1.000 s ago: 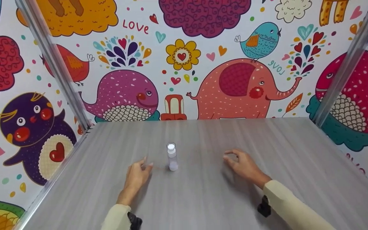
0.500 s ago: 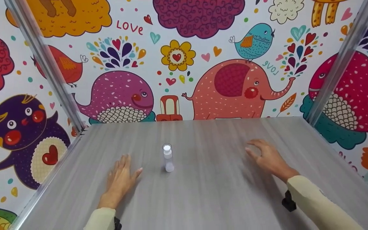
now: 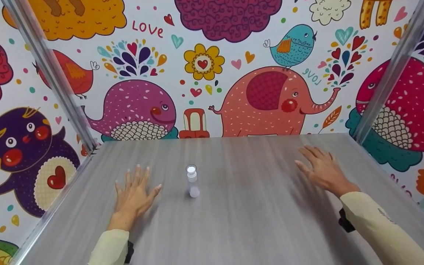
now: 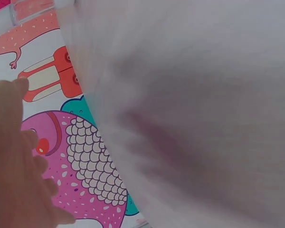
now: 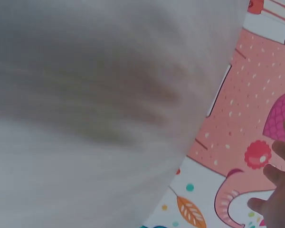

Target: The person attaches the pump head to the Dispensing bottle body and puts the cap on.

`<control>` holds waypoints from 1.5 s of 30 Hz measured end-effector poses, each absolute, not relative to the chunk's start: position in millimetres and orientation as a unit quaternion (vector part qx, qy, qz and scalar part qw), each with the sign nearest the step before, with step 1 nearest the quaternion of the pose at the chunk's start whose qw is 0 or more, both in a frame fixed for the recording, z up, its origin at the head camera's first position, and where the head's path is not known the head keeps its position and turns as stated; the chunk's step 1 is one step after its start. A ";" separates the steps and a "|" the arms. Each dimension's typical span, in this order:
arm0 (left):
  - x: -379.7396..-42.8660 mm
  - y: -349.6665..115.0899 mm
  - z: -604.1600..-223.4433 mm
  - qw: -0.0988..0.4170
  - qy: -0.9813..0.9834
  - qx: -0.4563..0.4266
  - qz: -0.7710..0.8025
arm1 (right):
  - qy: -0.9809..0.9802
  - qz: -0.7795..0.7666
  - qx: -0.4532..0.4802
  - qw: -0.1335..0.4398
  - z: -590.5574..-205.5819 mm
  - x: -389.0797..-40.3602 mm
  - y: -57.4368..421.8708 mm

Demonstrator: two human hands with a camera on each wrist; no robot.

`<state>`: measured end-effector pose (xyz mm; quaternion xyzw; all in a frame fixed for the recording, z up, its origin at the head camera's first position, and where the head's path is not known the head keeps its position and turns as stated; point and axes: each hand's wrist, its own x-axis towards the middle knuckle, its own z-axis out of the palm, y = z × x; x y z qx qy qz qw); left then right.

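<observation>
A small clear bottle with a white pump top stands upright on the grey wood-grain table, left of the middle. To its left is my left hand, fingers spread and straight, apart from the bottle. My right hand hovers over the right part of the table with its fingers extended, holding nothing. In the left wrist view, that hand shows at the left edge, and part of the bottle at the top left corner. The right wrist view catches the right fingers at its right edge.
A wall printed with cartoon animals rises behind the table. Metal posts stand at the back left and back right corners. A metal rail runs along the left table edge.
Both hands have drawn outward, away from the bottle, the left to the left and the right to the right and farther back. Their fingers have straightened and spread. The bottle stays standing.
</observation>
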<state>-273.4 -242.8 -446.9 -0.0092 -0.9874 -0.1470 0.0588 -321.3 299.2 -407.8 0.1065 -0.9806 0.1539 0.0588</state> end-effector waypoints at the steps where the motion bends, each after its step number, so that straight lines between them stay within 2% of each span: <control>1: -273.5 -243.3 -446.6 0.058 -0.988 -0.009 -0.143 | -0.981 0.144 0.110 0.065 -406.4 -321.6 300.7; 11: -285.1 -246.2 -431.6 0.069 -0.988 -0.009 -0.140 | -0.983 0.105 0.109 0.102 -396.3 -324.8 310.8; 24: -287.3 -244.3 -424.9 0.041 -0.987 -0.009 -0.158 | -0.987 0.094 0.092 0.096 -397.6 -325.7 304.7; 45: -300.2 -232.3 -433.9 0.065 -0.990 -0.024 -0.124 | -0.986 0.085 0.101 0.104 -410.3 -325.6 301.7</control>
